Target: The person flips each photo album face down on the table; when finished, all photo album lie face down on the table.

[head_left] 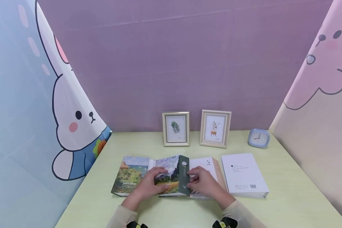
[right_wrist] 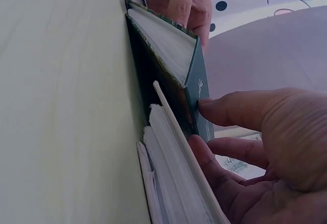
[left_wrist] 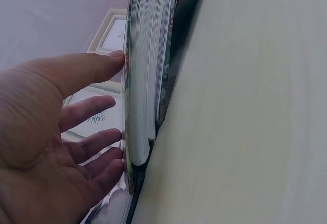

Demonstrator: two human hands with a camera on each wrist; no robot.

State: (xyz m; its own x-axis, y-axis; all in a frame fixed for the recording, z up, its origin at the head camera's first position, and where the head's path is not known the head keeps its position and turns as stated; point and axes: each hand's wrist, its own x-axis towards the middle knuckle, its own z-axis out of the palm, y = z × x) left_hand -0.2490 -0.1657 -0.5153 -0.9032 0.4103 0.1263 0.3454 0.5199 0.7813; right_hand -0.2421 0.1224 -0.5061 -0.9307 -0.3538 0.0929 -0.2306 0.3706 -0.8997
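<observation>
A photo album (head_left: pixel 171 175) with a painted landscape cover and dark green spine lies on the table, its spine side tilted up. My left hand (head_left: pixel 149 184) rests on its cover, fingers spread and relaxed. At the spine, my right hand (head_left: pixel 203 182) pinches the edge between thumb and curled fingers; the thumb (right_wrist: pixel 209 109) presses the green face. Under the right hand lies a white book (head_left: pixel 213 167) with a tan edge, partly covered. Left of the album is another painted photo album (head_left: pixel 134 172), partly behind my left hand.
Another white book (head_left: pixel 245 174) lies to the right, back cover up. Two picture frames (head_left: pixel 175 129) with plant prints stand at the back, and a blue clock (head_left: pixel 258 138) is at the back right. Printed fabric walls enclose the pale table (head_left: pixel 290 190).
</observation>
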